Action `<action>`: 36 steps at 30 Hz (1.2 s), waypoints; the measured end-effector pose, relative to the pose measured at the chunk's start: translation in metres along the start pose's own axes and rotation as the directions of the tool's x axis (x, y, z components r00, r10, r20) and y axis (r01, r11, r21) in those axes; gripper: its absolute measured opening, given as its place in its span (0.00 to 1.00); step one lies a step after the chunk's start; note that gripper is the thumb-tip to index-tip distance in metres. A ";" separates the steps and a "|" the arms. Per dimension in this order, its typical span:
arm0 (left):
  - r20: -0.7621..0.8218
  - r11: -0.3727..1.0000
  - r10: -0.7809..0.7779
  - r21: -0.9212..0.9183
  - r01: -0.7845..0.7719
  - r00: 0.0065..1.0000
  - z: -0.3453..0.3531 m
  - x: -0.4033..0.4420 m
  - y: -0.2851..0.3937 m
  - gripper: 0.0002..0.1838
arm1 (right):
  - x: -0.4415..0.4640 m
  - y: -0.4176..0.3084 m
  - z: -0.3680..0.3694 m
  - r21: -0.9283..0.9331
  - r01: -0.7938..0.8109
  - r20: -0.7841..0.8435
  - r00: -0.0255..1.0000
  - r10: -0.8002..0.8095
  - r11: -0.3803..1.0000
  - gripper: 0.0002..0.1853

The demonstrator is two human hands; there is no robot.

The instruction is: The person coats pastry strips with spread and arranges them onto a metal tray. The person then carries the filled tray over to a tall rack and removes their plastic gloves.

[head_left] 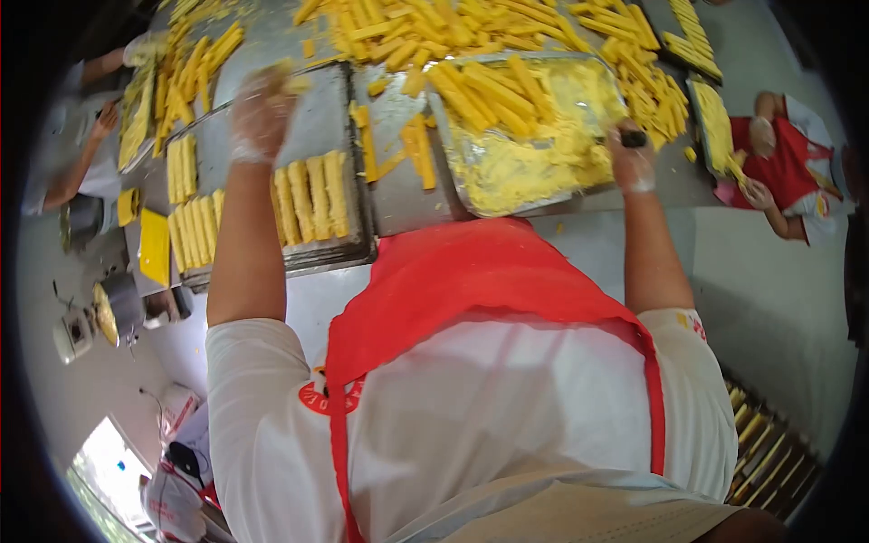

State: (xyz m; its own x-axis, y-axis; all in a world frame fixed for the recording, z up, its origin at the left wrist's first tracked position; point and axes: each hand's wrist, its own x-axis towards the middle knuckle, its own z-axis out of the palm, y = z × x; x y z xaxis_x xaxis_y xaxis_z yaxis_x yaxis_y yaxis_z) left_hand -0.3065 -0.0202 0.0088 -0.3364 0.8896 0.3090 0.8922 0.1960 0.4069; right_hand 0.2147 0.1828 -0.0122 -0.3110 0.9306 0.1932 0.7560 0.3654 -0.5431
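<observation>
My left hand [262,113], in a clear glove and slightly blurred, holds a yellow piece [296,85] above the dark baking tray [360,195]. Rows of coated yellow sticks [312,199] lie in that tray below my forearm. My right hand [631,154], gloved too, is closed around a dark handle [634,138] at the right side of a metal tray [453,172]. The rest of that tool is hidden. Soft yellow cream [534,176] covers much of the metal tray, with plain yellow sticks [493,95] piled at its upper left.
Loose yellow sticks [416,27] are heaped across the back of the table [398,208]. A person in a red apron [787,154] works at a tray on the right. Other people's hands [107,118] show at the far left, near a pot [118,308].
</observation>
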 end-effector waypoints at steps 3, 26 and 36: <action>0.092 0.890 0.456 -0.044 -0.454 0.885 0.057 0.020 0.112 0.18 | 0.004 0.001 0.006 0.083 0.099 0.039 0.994 -0.103 0.992 0.08; 0.109 0.877 0.017 -0.479 0.038 0.994 0.105 -0.055 0.244 0.08 | 0.002 0.004 -0.048 0.716 0.124 0.143 0.937 -0.318 0.687 0.09; 0.216 0.965 -0.064 -0.236 0.116 0.974 0.109 -0.075 0.283 0.15 | 0.021 0.020 -0.059 0.068 0.607 0.147 0.779 -0.610 0.792 0.10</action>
State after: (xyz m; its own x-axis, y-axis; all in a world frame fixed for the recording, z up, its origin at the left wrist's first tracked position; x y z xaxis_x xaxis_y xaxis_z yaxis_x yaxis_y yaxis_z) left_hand 0.0038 0.0136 0.0066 -0.3200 0.9432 0.0890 0.7503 0.1949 0.6317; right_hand 0.2570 0.2116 0.0287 -0.7878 0.4986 0.3616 0.3705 0.8526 -0.3685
